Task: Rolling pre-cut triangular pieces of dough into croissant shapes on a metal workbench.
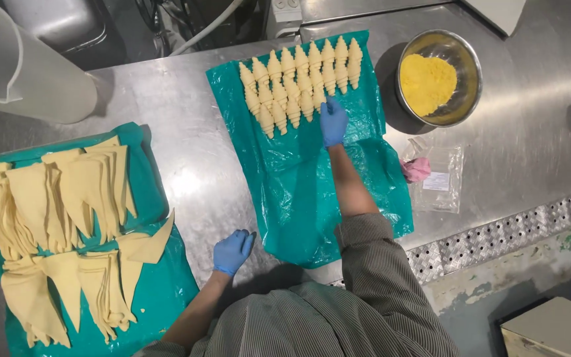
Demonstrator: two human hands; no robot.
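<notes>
While reaching to the far rows of rolls [302, 82] on the middle sheet [299, 198], right hand [333, 121] touching a roll at the near end, fingers loosely curled, grasp hard to tell. Left hand [232, 251] resting released on the worktop [186, 152] near its front edge, likely bracing. Triangles [54, 218] lying stacked on the left sheet [160, 291], partly cut off. Bowl [439, 76] sitting toward the far right corner, probably kept within reach. Pink thing [416, 169] half hidden behind the sheet.
</notes>
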